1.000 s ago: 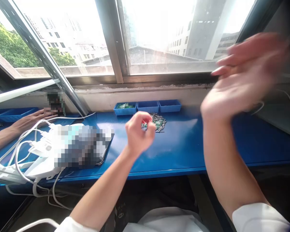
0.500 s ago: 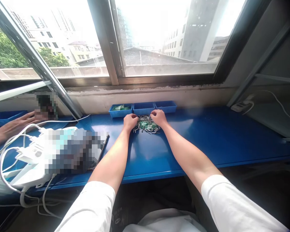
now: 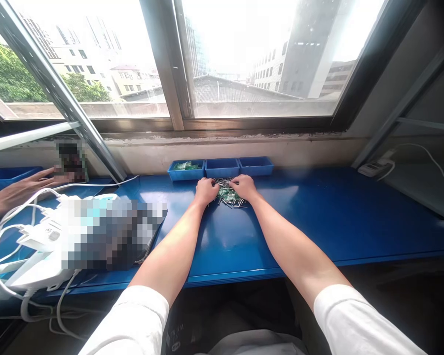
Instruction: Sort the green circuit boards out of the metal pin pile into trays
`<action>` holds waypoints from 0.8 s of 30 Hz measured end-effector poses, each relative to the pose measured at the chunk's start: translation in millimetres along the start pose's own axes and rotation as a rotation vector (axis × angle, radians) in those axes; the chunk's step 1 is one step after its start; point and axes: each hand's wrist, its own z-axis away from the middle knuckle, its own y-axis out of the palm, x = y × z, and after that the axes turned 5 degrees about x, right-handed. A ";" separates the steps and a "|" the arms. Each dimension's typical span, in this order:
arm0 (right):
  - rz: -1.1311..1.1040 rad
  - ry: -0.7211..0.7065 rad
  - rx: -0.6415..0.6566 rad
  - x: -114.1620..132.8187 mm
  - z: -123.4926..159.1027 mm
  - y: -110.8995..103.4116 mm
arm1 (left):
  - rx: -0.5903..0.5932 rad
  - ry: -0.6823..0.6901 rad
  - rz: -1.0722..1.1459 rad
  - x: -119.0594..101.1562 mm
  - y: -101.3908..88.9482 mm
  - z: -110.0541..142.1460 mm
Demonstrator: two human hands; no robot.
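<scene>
Looking down on blue tabletop [image 3: 311,212] beneath window [image 3: 244,54]. Toward the back, near the middle, small pile of metal pins [image 3: 234,202], slim, silvery and dark, scattered around green packets [image 3: 227,194]; a few pins straggling at near edge. Left hand [image 3: 207,191] at left side of pile, back of it upward, fingers curled in toward thumb. Right hand [image 3: 244,187] at right side, fingers bent inward and down to the pins. Both apart from each other, pins and packets between; cannot tell whether pinching any pin, fingertips too small and partly hidden. White sleeves [image 3: 136,315], bare forearms reaching forward. Just behind pile, three blue bins in a row along wall [image 3: 303,148]: left bin [image 3: 185,175] with green packets inside, middle bin [image 3: 222,172], right bin [image 3: 257,170]. To the left, well apart from the hands, white power strip [image 3: 37,270] with cables [image 3: 96,185], next to dark flat object [image 3: 150,231], largely pixelated. Farther left, co-worker's hand [image 3: 40,180] beside another pixelated patch.
</scene>
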 end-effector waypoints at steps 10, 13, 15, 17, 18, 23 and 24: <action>0.014 -0.071 -0.177 10.6 6.0 -7.6 | -0.118 0.055 -0.050 -5.8 -5.7 7.0; -0.041 -0.065 -0.269 16.1 7.1 -11.8 | -0.109 0.180 -0.008 -12.1 -10.9 12.8; -0.115 -0.043 -0.273 19.4 7.9 -14.6 | -0.060 0.259 0.018 -16.2 -13.4 16.4; -0.196 -0.019 -0.241 21.8 9.1 -17.2 | -0.035 0.294 0.044 -19.3 -14.4 18.7; -0.229 -0.009 -0.223 22.6 9.7 -18.1 | -0.037 0.299 0.058 -20.3 -14.3 19.2; -0.373 0.012 -0.154 20.8 10.9 -18.0 | -0.082 0.290 0.086 -19.8 -11.8 18.4; -0.422 -0.001 -0.141 19.6 10.7 -17.3 | -0.086 0.282 0.083 -19.2 -11.6 18.1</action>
